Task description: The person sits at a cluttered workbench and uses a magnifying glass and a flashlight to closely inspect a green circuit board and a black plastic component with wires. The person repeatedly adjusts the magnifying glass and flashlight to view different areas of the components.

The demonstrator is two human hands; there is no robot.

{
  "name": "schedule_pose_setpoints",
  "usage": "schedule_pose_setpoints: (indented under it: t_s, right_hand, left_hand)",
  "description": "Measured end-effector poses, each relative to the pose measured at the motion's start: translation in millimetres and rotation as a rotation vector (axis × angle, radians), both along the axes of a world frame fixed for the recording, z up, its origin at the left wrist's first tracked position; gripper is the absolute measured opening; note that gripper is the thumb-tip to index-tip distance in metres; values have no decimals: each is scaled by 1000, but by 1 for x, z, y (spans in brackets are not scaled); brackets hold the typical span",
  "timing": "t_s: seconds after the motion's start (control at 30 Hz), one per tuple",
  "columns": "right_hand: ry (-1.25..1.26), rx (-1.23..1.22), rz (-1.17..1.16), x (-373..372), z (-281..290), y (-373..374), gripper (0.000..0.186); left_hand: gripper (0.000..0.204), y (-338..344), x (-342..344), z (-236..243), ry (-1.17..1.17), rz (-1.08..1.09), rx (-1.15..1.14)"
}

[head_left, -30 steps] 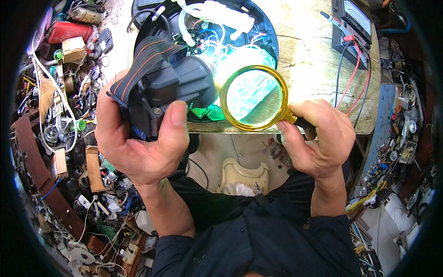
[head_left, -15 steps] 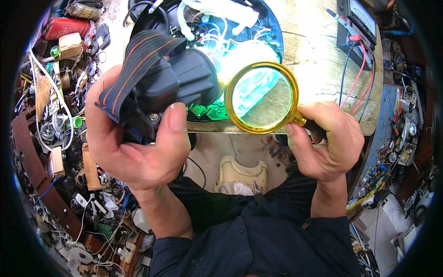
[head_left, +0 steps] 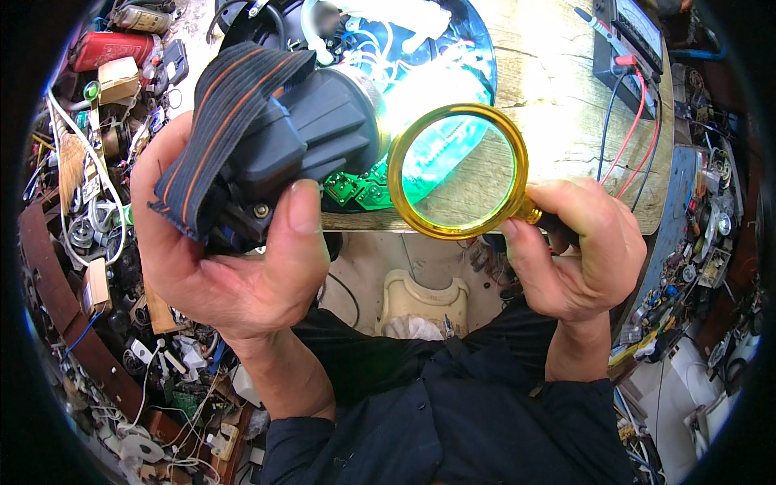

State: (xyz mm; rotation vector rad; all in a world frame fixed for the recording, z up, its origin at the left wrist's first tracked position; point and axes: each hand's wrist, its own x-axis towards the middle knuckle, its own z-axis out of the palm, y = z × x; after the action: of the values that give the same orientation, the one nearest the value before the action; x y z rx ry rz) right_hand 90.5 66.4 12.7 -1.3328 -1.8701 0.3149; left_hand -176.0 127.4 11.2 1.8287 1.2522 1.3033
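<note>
My left hand (head_left: 242,275) is wrapped round a black headlamp (head_left: 307,129), its striped elastic strap (head_left: 218,129) draped over it and its lit front facing right. My right hand (head_left: 584,259) grips a gold-rimmed magnifying glass (head_left: 398,171) by its dark handle, the lens held over a brightly lit green circuit board (head_left: 362,188). The board lies in a round black housing (head_left: 481,44) with white tubing (head_left: 404,16) and thin wires, on the wooden worktop (head_left: 550,129). The lamp's glare washes out much of the board, and the headlamp hides part of the housing.
An analogue meter (head_left: 614,69) with red and black leads sits at the worktop's right. Heaped parts and cables (head_left: 113,339) crowd the left, with a red canister (head_left: 113,52) near the top. More clutter (head_left: 687,259) fills the right side. A cream plastic object (head_left: 420,299) is on the floor below.
My left hand and the headlamp have shifted left. My right hand has moved rightward, and the magnifying glass slightly so at first. Both hands keep their grips.
</note>
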Motion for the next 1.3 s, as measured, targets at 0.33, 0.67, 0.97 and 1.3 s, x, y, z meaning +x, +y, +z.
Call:
schedule_pose_setpoints:
  t_s: [0.33,0.67,0.97,1.3]
  right_hand:
    - [8,-6,-5,2,0,-1,34]
    - [-8,36,-6,2,-3,-1,33]
    - [-12,42,-7,1,-5,-1,34]
    - [-18,41,-7,0,-4,2,33]
  left_hand:
    - [67,0,-2,-5,4,-10,10]
    - [69,1,1,1,14,-2,-85]
    - [69,2,6,4,30,-21,-76]
    - [68,6,6,-2,2,-75,-28]
